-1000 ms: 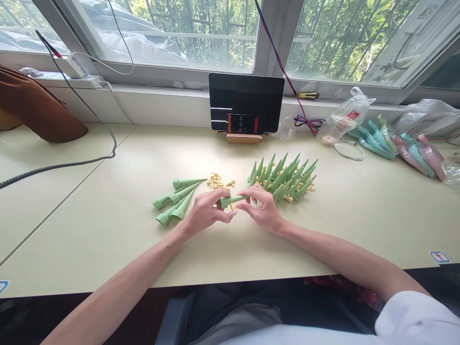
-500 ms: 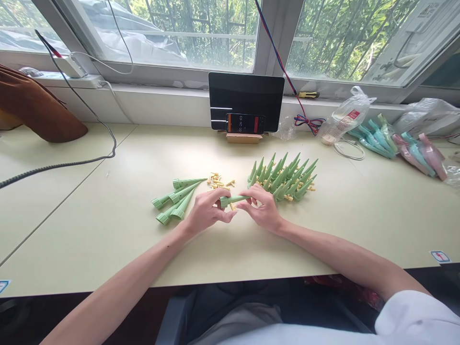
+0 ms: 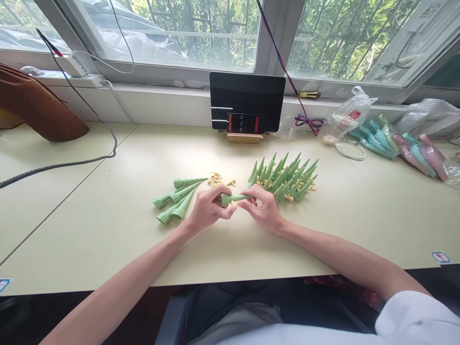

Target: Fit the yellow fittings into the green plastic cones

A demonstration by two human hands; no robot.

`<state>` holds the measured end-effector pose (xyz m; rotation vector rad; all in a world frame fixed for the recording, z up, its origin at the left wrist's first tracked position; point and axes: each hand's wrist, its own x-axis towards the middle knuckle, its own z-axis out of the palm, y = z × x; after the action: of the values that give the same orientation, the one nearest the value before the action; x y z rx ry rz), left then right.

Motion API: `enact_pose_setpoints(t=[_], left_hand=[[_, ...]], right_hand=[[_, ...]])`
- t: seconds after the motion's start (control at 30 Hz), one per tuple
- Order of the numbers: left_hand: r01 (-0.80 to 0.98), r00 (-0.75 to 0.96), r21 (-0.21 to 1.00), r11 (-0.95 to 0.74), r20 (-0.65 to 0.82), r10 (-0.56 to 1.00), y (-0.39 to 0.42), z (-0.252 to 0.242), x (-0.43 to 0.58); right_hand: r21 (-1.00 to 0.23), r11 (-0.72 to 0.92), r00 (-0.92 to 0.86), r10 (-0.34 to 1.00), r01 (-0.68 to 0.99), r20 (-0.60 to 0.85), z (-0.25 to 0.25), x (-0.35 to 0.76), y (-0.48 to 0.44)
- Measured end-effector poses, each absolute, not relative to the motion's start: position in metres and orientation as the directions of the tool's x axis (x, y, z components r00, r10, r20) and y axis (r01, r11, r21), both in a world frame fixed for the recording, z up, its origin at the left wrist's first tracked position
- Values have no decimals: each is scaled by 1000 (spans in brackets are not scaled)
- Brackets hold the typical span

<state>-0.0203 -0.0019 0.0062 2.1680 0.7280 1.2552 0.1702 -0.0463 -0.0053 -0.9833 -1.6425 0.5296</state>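
Between both hands, a green plastic plant-watering spike (image 3: 237, 197) lies sideways with its wide collar to the left. My left hand (image 3: 205, 209) is closed around the collar end. With closed fingers, my right hand (image 3: 265, 210) grips the narrow end. A small yellow valve (image 3: 233, 203) sticks out under the spike near both thumbs; how far it sits in the spike is hidden. Loose yellow valves (image 3: 215, 180) lie just beyond my left hand. Several green spikes (image 3: 180, 195) fan out on the left. Beyond my right hand, rows of spikes with yellow valves (image 3: 287, 178) lie close together.
A dark tablet (image 3: 247, 93) and a phone with a running timer (image 3: 246, 123) stand at the back of the table (image 3: 125, 239). Plastic-wrapped items (image 3: 375, 136) and a coiled white cable (image 3: 350, 150) are at the back right. A black cable (image 3: 64, 164) crosses the left side.
Both hands stay nearly in place. The held spike has tilted slightly in the fingers, and my left thumb is a little nearer the yellow valve. The timer has moved on by a second.
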Motion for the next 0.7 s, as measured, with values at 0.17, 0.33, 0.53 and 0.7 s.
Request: enact_pose_setpoints(t=[0.17,0.33,0.53,0.7], left_hand=[[111,472,936,-333,245,847,-3,14,-17],[55,525,998,-41,6,851,-7,23,-12],[-14,506,999,-36,38,861,-5,24,-11],[-109,486,991,-73,117,866,-2,21,-11]], right_hand=[[-829,469,-12,872,306,489,-8,168,-47],[-854,433,7,891,289,454,-7,167,-48],[-827,472,6,868,306,497,-9,167,-49],[-747,532,-4,816,399,579,-10,166,-50]])
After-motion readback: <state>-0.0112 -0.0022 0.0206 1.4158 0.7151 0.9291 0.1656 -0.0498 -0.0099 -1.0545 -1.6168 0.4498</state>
